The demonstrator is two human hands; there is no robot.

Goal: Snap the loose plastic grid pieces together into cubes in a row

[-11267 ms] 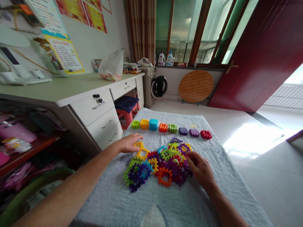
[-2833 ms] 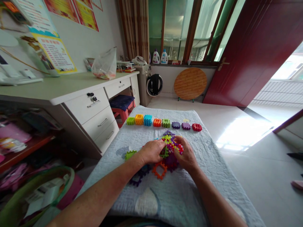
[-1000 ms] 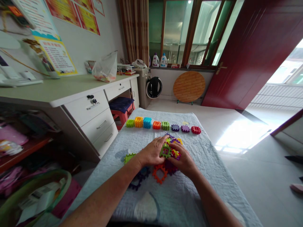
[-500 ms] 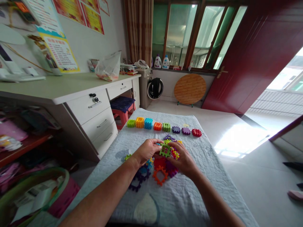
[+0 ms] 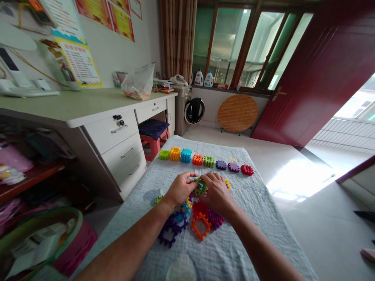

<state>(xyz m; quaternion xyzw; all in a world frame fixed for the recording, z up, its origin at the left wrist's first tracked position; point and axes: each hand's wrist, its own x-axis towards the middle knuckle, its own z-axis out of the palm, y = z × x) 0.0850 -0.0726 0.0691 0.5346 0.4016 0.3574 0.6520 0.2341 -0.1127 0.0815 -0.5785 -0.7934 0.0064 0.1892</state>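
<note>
Both of my hands meet over a pile of flat plastic interlocking pieces on a pale blue quilt. My left hand and my right hand pinch a green piece between them, lifted just above the pile. Under my wrists lie loose pieces: an orange square frame, a red piece, purple ones and a small green one. Beyond my hands stands a row of assembled cubes, coloured green, orange, blue, purple and red.
A white desk with drawers stands on the left, with a red stool under it. A plastic bag lies on the desk. A round wooden tabletop leans on the far wall beside a dark red door. Cluttered shelves fill the near left.
My hands have come together from the pile's sides and picked a green piece out of it. Within the last second they have lifted it slightly and closed tighter around it.
</note>
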